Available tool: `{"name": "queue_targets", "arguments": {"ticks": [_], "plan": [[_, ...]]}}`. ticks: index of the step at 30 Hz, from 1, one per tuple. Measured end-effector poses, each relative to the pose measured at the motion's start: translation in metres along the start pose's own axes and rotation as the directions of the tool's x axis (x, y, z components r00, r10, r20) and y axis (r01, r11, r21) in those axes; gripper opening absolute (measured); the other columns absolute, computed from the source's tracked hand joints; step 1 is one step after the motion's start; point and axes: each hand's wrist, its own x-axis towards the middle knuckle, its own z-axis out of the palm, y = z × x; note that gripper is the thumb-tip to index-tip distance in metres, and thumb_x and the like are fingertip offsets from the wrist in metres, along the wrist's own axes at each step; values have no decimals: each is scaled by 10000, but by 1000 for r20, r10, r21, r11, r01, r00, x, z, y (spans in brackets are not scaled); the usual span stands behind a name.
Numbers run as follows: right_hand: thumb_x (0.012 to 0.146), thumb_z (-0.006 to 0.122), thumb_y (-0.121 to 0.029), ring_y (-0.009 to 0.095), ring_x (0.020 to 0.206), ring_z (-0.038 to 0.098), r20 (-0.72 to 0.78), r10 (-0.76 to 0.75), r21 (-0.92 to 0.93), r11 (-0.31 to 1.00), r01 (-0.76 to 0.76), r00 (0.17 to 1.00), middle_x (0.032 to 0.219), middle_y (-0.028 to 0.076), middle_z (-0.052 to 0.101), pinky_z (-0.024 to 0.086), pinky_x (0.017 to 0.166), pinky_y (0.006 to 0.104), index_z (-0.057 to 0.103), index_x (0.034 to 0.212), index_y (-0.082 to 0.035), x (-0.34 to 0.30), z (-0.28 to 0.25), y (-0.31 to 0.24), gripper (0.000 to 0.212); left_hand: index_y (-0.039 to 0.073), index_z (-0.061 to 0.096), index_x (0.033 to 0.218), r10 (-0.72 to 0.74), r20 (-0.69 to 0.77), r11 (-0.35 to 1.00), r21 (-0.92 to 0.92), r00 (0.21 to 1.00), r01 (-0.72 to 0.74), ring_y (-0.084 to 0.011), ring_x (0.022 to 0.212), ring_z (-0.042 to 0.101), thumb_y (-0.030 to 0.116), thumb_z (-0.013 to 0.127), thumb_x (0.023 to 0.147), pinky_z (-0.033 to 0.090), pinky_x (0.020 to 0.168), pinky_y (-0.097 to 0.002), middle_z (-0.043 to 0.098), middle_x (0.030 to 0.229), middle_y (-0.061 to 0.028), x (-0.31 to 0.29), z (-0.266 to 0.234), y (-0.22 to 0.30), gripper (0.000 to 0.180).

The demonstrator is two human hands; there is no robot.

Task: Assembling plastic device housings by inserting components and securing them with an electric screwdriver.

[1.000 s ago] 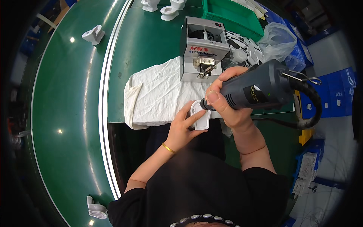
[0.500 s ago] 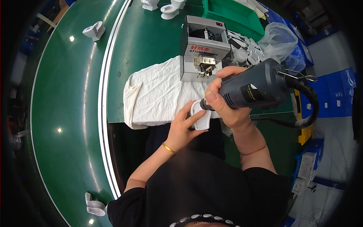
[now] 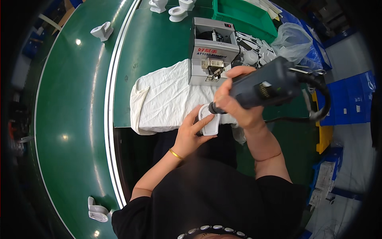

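Observation:
My right hand [image 3: 238, 107] is wrapped round a dark grey electric screwdriver [image 3: 267, 85], somewhat blurred, its tip pointing down to the left. That tip meets a white plastic toilet-shaped piece [image 3: 211, 126], held with its flat, hollow underside facing up. Fingers and thumb of my left hand [image 3: 193, 129] grip this piece from the left at the table's near edge. The screwdriver's chuck hides the exact contact point. Under and behind the piece lies a white cloth [image 3: 163, 95].
A grey screw-feeding machine [image 3: 213, 51] stands beyond my hands. White parts [image 3: 258, 51] and a green bin [image 3: 246, 18] lie behind it to the right. White toilet-shaped pieces [image 3: 102, 31] sit on the green belt [image 3: 67, 119] at left. A black cord [image 3: 327, 99] hangs from the screwdriver.
The back end of the screwdriver has shifted slightly left and up while its tip stays at the piece. The near white piece on the belt appears slightly farther away.

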Motion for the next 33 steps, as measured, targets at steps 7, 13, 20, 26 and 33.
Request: {"name": "queue_targets", "arguments": {"ticks": [7,13,20,26,33], "plan": [[875,711,-97,186,674,612,-651,281,229,958,-171,705,801,98,600,528,587,344,469,1200,10,-13,-112,11,419,195,677,1219,139,-5,949,287,990,-132,-359,1327,442,110,826,664,391,1075,-481,464,1443,-147,3,-4,18,581],[754,832,-121,151,620,605,-781,480,158,772,-616,400,809,53,598,549,539,316,530,1010,-38,-72,-237,84,405,182,681,1095,123,347,922,307,930,-236,-347,1361,420,43,655,764,319,1134,-508,477,1444,-134,16,-33,33,360],[742,764,-79,182,639,599,-808,460,66,692,-719,368,811,61,641,480,592,323,657,915,3,-96,-293,154,219,115,633,1066,136,208,906,371,969,-206,-355,1247,540,-49,652,704,509,962,-404,483,1431,-162,17,-60,9,398],[758,704,-153,198,774,638,-770,398,-110,686,-719,498,888,107,688,495,701,334,680,1017,48,-75,-285,168,328,63,575,1107,-63,-153,941,319,986,109,-300,955,654,-95,711,657,543,804,-333,535,1374,-173,7,-92,-5,495],[798,785,-258,266,1058,634,-813,303,-223,627,-747,497,1214,204,626,496,893,357,505,1316,91,-86,-292,183,684,-4,500,1158,-205,-776,787,232,596,572,-201,882,628,60,712,832,515,793,-317,614,1176,-185,-17,-222,-105,394]]}}
